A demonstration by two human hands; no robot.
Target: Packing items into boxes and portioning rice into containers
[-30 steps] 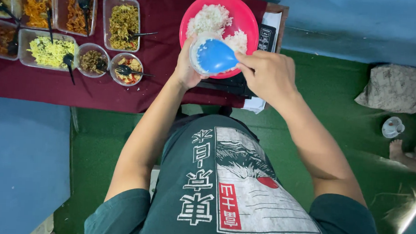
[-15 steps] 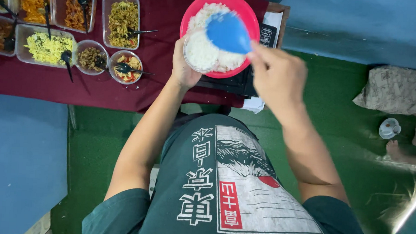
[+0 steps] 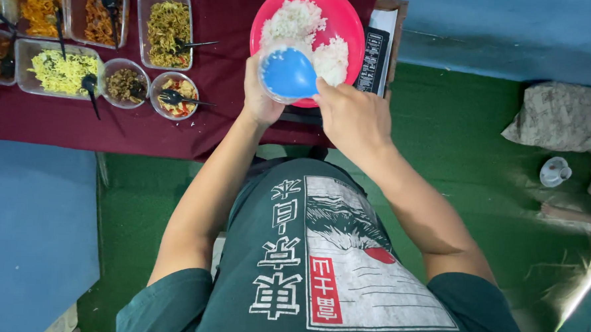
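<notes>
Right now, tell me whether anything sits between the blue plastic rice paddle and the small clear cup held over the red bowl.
Nothing visible does. The blue plastic rice paddle in the right hand covers the mouth of the small clear cup, which the left hand holds over the round red bowl of white rice.

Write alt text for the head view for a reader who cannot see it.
The left hand holds a small clear plastic cup over a round pink bowl of white rice, while the right hand presses a blue plastic rice paddle into the cup. Clear containers of side dishes sit to the left on a maroon tablecloth.
</notes>
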